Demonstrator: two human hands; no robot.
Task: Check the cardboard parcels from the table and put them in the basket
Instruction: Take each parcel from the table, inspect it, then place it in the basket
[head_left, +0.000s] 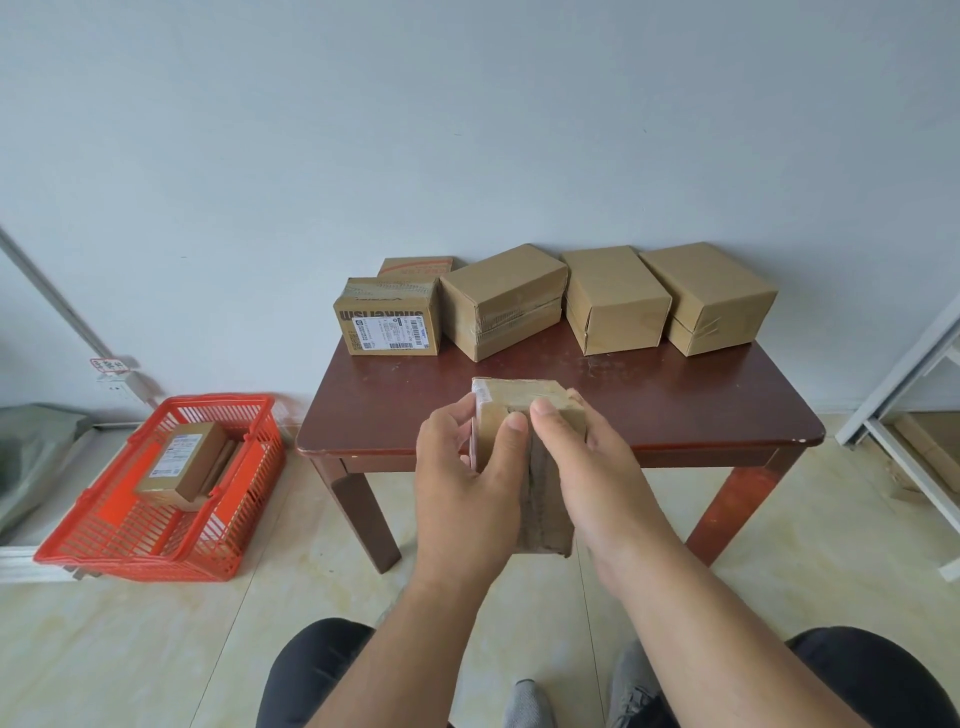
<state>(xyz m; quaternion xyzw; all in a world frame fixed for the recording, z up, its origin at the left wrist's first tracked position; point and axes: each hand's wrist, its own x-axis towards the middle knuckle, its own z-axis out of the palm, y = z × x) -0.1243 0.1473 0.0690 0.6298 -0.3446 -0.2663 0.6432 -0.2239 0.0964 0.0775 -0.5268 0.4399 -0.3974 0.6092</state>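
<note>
From the head view, both hands hold one cardboard parcel (524, 410) upright at centre: the left hand (467, 483) has its grip curled around the left edge, the right hand (587, 467) around the right. At twelve o'clock, five parcels (613, 296) sit on the surface (675, 400). At nine o'clock, the red basket (104, 540) holds a labelled parcel (182, 462).

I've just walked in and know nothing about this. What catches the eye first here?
Front and centre, the left hand and right hand grip one cardboard parcel, held up over the near edge of a dark red-brown table. Behind it, a row of cardboard parcels lines the table's far edge against the wall. On the floor to the left sits a bright orange basket already holding parcels.
</note>
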